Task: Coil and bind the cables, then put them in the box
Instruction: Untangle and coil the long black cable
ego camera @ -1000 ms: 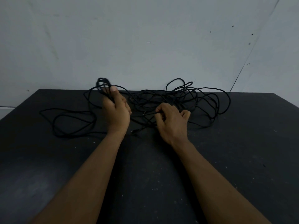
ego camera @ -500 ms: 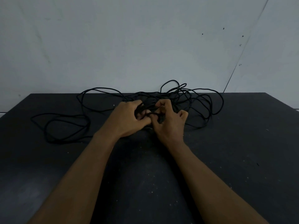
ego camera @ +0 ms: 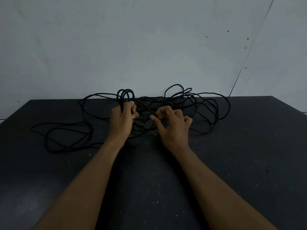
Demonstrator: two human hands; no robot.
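Where the dark table meets the pale wall, a thin black cable is seen spread in a loose tangle of wide loops, with one long slack loop trailed out to the left across the tabletop. Several small tight loops of it are gripped in the left hand, whose fingers are curled round them, and they are held upright above the fist. The right hand is held over the tangle's middle with its fingers curled above the strands, but whether any strand is pinched cannot be told.
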